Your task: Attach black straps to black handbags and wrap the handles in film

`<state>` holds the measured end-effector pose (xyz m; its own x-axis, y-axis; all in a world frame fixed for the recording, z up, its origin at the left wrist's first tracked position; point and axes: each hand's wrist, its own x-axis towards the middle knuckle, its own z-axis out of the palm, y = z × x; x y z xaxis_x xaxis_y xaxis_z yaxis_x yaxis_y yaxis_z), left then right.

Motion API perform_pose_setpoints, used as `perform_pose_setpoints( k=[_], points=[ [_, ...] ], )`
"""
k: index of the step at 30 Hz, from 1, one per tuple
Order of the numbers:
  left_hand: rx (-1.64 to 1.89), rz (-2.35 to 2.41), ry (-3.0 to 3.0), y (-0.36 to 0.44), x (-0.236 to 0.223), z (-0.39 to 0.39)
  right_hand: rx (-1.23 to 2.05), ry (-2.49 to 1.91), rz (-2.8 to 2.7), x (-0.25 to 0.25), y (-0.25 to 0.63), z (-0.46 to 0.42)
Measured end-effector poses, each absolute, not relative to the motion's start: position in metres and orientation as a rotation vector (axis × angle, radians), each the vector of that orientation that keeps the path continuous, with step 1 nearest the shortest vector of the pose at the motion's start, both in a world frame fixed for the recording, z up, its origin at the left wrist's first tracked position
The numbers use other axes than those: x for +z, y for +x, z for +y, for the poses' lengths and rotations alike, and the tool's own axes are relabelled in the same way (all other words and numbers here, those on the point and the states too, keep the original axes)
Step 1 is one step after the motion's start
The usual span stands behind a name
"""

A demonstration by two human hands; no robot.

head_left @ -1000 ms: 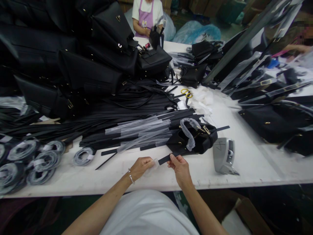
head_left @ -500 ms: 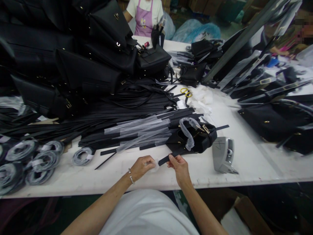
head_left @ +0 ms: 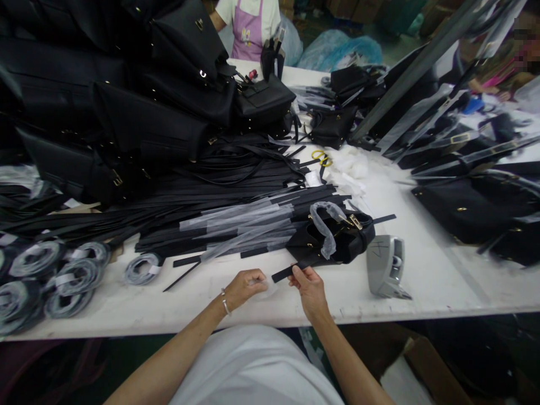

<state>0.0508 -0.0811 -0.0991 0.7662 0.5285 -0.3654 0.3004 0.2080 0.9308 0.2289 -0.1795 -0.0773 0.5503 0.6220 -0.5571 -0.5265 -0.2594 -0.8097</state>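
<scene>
Black strip (head_left: 282,274), short flat length showing, in the right hand (head_left: 310,289), thumb on top and fingers curled underneath, a firm pinch with no gap. Left hand (head_left: 247,288) also closed up, thumb against curled fingers; it seems to pinch a wisp of clear film (head_left: 273,288), though that's blurry, so can't swear to it.

Key relation: the strip lies between the hands, above the near edge of the white surface (head_left: 189,315). Long axis runs mostly sideways, slanting, left end nearer the person, right end farther off. That left end is free and points at the left hand, which sits just beside it, apart, no contact I can see. Right hand is the nearer one, being on the strip. The other end goes behind the right fingers towards the black bag (head_left: 298,247); can't tell whether it joins it.

Bag is just beyond the right hand, tipped with its mouth showing, wrapped handle (head_left: 324,230) arching over. Grey dispenser-like device (head_left: 382,267) to the right of the bag, near it. Film-wrapped straps (head_left: 248,219) beyond the left hand, also lying sideways; one coil (head_left: 143,269) well off to its left.
</scene>
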Motion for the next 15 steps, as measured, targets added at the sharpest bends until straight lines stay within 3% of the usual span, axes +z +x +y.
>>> perform_pose_setpoints(
  k=[15],
  points=[
    [0.103, 0.787, 1.184, 0.065, -0.095, -0.087, 1.164, -1.508, -0.148, -0.078, 0.231, -0.184]
  ],
)
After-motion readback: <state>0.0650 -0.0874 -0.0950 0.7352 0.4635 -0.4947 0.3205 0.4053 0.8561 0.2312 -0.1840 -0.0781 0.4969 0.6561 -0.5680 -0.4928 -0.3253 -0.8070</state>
